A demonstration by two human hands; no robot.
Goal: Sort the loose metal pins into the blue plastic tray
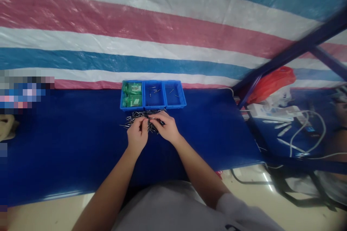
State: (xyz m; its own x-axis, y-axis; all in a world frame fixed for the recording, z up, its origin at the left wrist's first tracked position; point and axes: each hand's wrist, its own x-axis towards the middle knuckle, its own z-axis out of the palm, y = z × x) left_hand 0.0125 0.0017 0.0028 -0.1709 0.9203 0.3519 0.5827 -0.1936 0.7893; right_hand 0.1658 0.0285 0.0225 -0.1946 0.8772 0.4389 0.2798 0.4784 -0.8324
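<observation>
A pile of thin dark and silvery metal pieces [132, 117] lies on the blue table, just in front of a row of three blue bins. My left hand [138, 131] is over the near side of the pile, thumb and fingers pinched together. Beside it, my right hand [166, 126] is also pinched, its fingertips meeting those of the left. A small thin metal piece [151, 118] shows between the fingertips. Green packets [135, 100] fill the left bin [132, 108]. A few thin pieces lie in the middle bin [154, 107] and the right bin [175, 106].
Striped sheeting [162, 25] hangs behind the blue table [81, 140]. On the right are a dark metal frame [287, 48], a red bag [273, 85], a white power strip [271, 112] and cables. Part of a person's arm [337, 140] shows at the far right.
</observation>
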